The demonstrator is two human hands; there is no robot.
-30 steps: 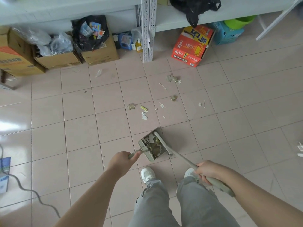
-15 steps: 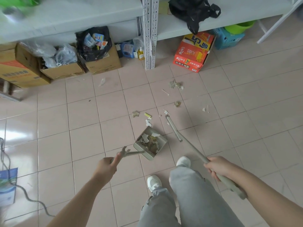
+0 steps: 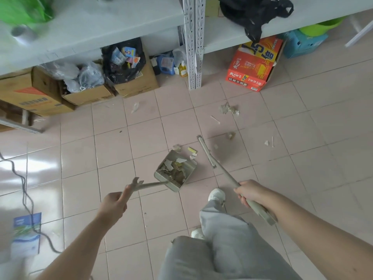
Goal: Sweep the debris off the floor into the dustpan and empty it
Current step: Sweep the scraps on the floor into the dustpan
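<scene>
Gripping the dustpan (image 3: 175, 170) by its long handle with the left hand (image 3: 113, 205), lower centre-left, grip curled round the handle. Dustpan at frame centre, filled with torn scraps; resting or raised, cannot tell. Gripping the broom (image 3: 207, 153) stick with the right hand (image 3: 250, 193), lower right, grip wrapped closed. Broom head just right of the dustpan, apart. More debris (image 3: 229, 110) scattered on the floor (image 3: 141, 138) above centre, near a red carton (image 3: 255, 65).

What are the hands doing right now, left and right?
Left hand: closed, gripping the dustpan handle.
Right hand: closed, gripping the broom handle.
</scene>
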